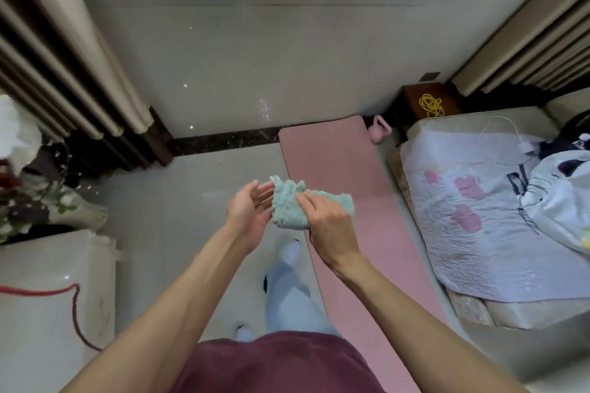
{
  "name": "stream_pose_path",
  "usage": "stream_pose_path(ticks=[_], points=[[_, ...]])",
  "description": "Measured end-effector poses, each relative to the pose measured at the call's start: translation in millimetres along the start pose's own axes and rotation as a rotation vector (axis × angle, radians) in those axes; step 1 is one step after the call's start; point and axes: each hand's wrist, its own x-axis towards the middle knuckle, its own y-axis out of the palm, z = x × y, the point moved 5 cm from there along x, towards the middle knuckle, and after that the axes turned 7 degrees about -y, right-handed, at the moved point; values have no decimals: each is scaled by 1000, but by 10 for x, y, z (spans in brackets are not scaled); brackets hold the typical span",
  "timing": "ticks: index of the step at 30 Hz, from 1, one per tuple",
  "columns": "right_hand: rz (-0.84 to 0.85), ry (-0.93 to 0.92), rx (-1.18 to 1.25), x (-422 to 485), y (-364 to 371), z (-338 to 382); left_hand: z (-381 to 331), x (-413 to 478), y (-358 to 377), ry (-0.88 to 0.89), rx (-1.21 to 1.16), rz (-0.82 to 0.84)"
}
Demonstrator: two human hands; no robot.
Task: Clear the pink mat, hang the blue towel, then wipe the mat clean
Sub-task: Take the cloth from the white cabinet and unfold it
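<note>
Cloth [287,210], pale blue-green, pinched in R hand [332,226], L hand [249,214] slack-fingered alongside, above cleared-looking pink mat [335,163]: prob. pre-wipe step; next needs crouching, cloth onto mat.

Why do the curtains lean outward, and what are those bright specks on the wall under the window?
Head view: the wide-angle lens splays the curtains outward; the specks are glints of light on the glossy wall; the white flowers at left are blurred, the green cloth fairly sharp.
</note>
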Motion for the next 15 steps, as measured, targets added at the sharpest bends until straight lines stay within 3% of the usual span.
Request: stream_pose_path(ticks=[8, 15], points=[[-118, -52, 69, 1267, 117, -729, -981, 971, 547, -24, 48, -82], [-182, -54, 47, 2191, 96, -1440, -1721, 1708, 1299, -84, 93, -39]])
